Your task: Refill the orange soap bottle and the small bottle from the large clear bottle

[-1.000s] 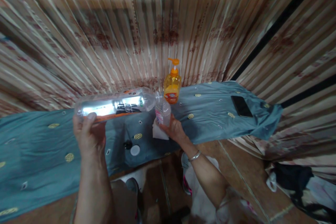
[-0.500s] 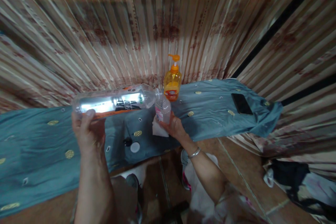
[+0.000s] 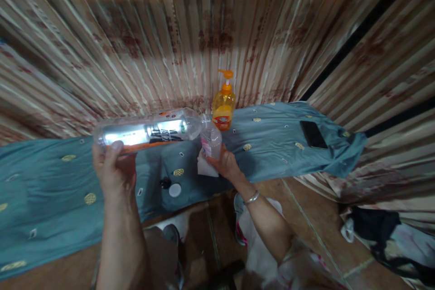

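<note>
A striped curtain (image 3: 210, 31) is hanging behind the bench (image 3: 50, 181), which is wearing a blue cloth. Since a moment ago almost nothing is shifting: the left hand (image 3: 113, 170) is still gripping the big clear bottle (image 3: 149, 130) level, its mouth meeting the small bottle (image 3: 210, 140) that the right hand's (image 3: 226, 165) fingers are clasping mid-bench; pouring appears ongoing. A soap dispenser (image 3: 223, 106) is standing at the back edge, a phone (image 3: 312, 134) lying toward the right end.

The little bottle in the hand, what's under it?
The right hand holds the little bottle with a white tissue under it. The bottle's bottom is hidden by the fingers.
</note>
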`<state>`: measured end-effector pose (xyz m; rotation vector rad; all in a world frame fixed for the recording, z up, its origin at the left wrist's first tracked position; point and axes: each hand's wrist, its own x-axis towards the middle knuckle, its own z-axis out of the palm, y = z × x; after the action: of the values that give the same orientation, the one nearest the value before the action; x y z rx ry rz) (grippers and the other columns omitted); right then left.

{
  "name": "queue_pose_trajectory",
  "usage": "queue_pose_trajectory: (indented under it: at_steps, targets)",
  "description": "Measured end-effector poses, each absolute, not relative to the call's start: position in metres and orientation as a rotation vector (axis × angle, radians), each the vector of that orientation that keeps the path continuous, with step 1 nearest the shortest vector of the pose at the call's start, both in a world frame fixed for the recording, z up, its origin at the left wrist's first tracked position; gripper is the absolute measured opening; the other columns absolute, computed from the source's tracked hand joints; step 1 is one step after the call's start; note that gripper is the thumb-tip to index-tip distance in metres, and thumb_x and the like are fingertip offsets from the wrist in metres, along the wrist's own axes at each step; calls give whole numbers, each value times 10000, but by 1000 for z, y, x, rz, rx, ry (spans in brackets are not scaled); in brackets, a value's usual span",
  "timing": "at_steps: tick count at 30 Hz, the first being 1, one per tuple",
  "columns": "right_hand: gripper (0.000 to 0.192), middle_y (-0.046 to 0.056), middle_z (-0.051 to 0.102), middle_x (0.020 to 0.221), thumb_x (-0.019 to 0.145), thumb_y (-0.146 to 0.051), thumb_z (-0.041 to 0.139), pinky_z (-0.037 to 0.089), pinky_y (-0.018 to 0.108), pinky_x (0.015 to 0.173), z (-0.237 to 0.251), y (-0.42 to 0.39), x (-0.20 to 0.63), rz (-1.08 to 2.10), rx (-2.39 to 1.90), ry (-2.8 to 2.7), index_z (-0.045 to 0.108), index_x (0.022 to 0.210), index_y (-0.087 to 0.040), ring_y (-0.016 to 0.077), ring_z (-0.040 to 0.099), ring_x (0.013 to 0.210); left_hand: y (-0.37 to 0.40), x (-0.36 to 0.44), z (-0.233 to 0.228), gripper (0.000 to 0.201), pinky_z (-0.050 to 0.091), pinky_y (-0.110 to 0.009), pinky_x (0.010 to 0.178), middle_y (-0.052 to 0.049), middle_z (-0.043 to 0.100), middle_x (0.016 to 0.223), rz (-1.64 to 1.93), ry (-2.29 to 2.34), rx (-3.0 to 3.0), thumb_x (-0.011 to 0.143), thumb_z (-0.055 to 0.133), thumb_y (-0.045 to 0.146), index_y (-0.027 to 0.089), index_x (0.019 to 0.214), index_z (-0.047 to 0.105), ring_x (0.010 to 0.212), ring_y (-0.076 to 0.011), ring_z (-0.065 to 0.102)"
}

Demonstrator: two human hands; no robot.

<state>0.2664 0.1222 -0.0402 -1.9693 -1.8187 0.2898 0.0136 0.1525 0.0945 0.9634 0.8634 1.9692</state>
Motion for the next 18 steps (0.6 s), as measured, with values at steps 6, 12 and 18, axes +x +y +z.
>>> queue_pose_trajectory:
  at_steps: [6,12,18]
  targets:
    - [462,137,852,1060,996,-414,822,674,368,907,-42,122,263,374,-2044,-1770,656,1373,-205,258,850,1018,154,11,93,746,601,-307,866,0,786,1072,1956,870,964,512,956,292,337,1230,759,1092,-237,742]
    - [587,172,851,1082,978,-454,830,673,370,891,-46,123,267,382,-2069,-1763,624,1444,-162,281,851,999,153,12,93,746,614,-344,878,11,783,1075,1952,880,965,524,963,323,356,1237,746,1052,-241,745]
    - [622,127,842,1038,985,-412,812,681,386,903,-46,123,269,388,-1996,-1785,592,1524,-193,270,846,985,154,11,92,704,602,-321,835,12,775,1038,1964,878,966,527,967,327,325,1195,746,932,-201,724]
